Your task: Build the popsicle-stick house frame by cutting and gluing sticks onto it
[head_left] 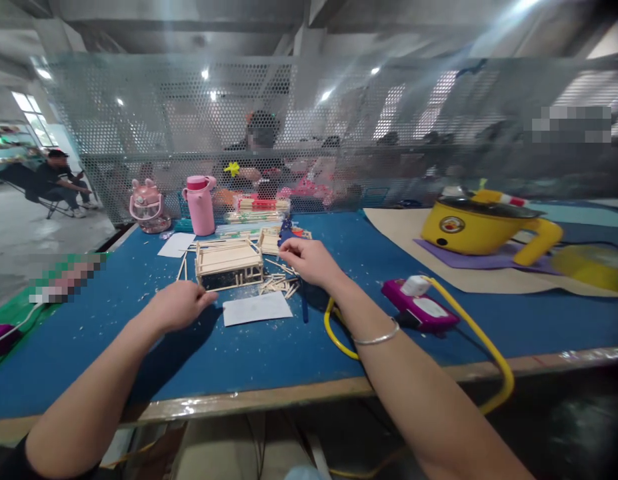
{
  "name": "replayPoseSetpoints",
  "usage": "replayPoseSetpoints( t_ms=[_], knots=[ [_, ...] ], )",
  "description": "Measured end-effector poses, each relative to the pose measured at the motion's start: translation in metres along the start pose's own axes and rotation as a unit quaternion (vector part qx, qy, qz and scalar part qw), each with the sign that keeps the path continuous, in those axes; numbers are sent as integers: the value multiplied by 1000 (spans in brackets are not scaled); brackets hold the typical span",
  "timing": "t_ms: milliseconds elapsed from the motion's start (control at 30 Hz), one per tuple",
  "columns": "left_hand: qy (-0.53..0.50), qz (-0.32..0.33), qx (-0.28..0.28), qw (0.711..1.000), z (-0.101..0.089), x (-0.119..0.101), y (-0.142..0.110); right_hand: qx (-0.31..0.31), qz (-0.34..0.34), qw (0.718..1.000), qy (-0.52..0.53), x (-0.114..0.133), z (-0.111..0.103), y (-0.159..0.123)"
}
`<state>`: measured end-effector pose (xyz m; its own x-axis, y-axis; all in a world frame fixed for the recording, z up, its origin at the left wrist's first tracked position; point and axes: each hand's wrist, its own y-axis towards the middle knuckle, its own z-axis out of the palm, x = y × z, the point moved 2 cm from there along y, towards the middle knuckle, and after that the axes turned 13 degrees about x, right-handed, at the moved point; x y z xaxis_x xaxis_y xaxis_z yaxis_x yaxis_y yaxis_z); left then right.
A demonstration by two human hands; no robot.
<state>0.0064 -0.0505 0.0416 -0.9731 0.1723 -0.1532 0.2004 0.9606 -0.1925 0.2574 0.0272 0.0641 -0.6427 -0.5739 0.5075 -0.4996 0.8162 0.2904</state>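
Observation:
My left hand (179, 305) is closed, with its thumb and forefinger close to the front left corner of a small model (229, 259) built of pale wooden sticks. Its fingertips are partly hidden, so what they grip does not show. Farther right, my right hand (309, 259) has its fingers pinched together just behind a loose pile of short sticks (285, 285). A dark blue tool (287, 228) shows right beyond those fingertips; whether they grip it is unclear. A white paper (257, 309) lies in front of the model. Under my right hand lies a narrow blue strip (305, 303).
A pink flask (201, 208) and a pink clear bottle (147, 208) stand at the back left. To the right are a purple power strip (421, 305) with a yellow cord (481, 333) and a yellow electric pot (481, 227). A perforated screen (179, 120) runs behind the table; people sit beyond.

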Motion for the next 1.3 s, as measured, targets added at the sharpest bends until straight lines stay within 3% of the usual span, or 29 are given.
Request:
replayPoseSetpoints(
  t_ms=[100, 167, 233, 267, 300, 333, 400, 467, 567, 633, 700, 867, 1067, 1200, 1300],
  knots=[
    [6, -111, -66, 992, -12, 22, -17, 39, -26, 999, -2, 9, 11, 0],
    [11, -153, -206, 967, -20, 26, -26, 72, -37, 997, -2, 15, 18, 1],
    [-4, -136, -348, 928, -26, 19, -30, 99, -47, 994, -5, 19, 24, 1],
    [-30, -111, -385, 916, -26, 13, -28, 105, -54, 993, -9, 22, 27, 1],
    [-78, -77, -386, 916, -25, 5, -24, 107, -63, 992, -13, 24, 29, 1],
    [-143, -43, -333, 931, -21, -3, -16, 107, -71, 992, -19, 26, 32, 1],
    [-284, -5, -148, 947, -8, -19, 2, 103, -89, 990, -37, 30, 36, 1],
    [-400, 12, -43, 915, 4, -32, 16, 104, -103, 987, -68, 33, 42, 0],
    [-566, -10, 1, 825, 19, -39, 28, 105, -108, 982, -116, 36, 49, -2],
    [-621, -30, 9, 784, 25, -39, 29, 102, -110, 980, -129, 37, 53, -2],
    [-633, -33, 6, 773, 27, -37, 28, 96, -118, 980, -132, 37, 56, -2],
    [-623, -44, -43, 780, 32, -36, 30, 62, -109, 988, -94, 34, 55, 0],
    [-556, -61, -158, 813, 40, -33, 45, -55, -11, 998, 36, 8, 41, 8],
    [-518, -85, -178, 832, 40, -30, 49, -29, 60, 998, 21, -6, 46, 13],
    [-547, -99, -179, 811, 39, -30, 49, 7, 74, 997, 10, -7, 52, 14]
  ],
)
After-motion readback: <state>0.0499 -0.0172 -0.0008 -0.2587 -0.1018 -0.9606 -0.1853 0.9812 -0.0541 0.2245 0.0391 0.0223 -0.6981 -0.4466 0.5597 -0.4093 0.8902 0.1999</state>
